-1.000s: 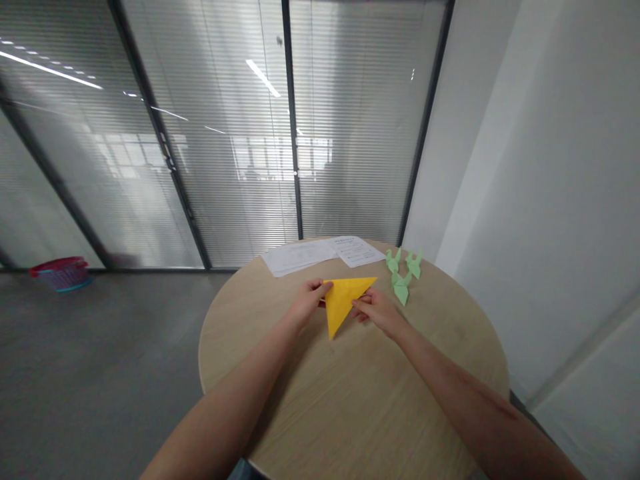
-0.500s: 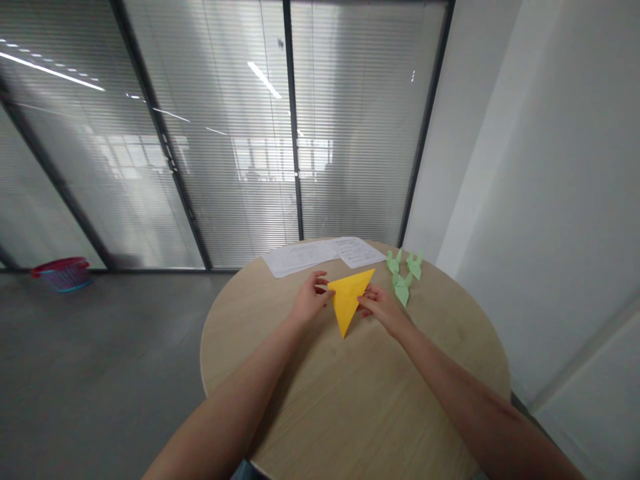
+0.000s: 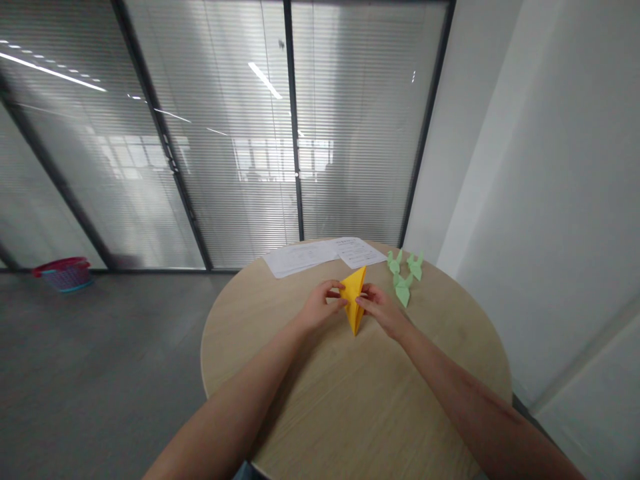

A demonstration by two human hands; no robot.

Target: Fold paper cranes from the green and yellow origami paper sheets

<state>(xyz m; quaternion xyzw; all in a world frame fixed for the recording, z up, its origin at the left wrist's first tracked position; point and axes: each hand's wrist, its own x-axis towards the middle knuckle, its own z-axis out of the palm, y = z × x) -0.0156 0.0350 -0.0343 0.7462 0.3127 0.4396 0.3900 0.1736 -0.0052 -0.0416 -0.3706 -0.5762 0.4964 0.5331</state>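
Between my two hands is a folded piece of yellow origami paper (image 3: 353, 297), held upright above the table with one point up and one down. Several layers show along its right side. My left hand (image 3: 324, 303) pinches its left corner between thumb and fingers. My right hand (image 3: 379, 308) grips the right edge, thumb in front and fingers partly hidden behind the paper. Just beyond my right hand lie three pale green folded paper figures, the nearest green figure (image 3: 403, 288) being closest to my fingers.
White printed sheets (image 3: 300, 257) lie at the far edge of the round wooden table (image 3: 350, 407). Glass panels with blinds (image 3: 240, 220) stand behind it, and a white wall (image 3: 550, 200) rises on the right. A red and blue basket (image 3: 64, 273) sits on the floor at left.
The yellow paper has turned from a broad flat triangle into a narrower shape with its layers showing. My left hand has moved right, closer to my right hand.
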